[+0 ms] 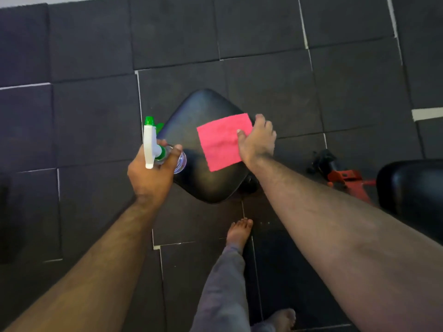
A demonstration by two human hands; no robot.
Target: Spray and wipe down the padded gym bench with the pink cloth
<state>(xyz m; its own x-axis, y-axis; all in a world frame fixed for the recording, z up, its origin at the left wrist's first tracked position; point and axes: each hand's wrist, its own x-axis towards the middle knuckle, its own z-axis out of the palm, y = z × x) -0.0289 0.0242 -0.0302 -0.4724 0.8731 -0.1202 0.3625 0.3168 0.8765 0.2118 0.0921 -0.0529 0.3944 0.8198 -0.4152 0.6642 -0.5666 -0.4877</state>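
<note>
Wiping looks like the step in hand: the bench pad (206,149) sits over the dark floor tiles (96,116), and the pink cloth (223,142) lies flat on its right half. Right hand (257,140) presses the cloth's right edge, fingers loosely curled over it, thumb on top. Left hand (153,171) has a closed grip on the spray bottle (158,149), held at the pad's left edge. Next, I'd say: sweep the cloth across under steady pressure.
</note>
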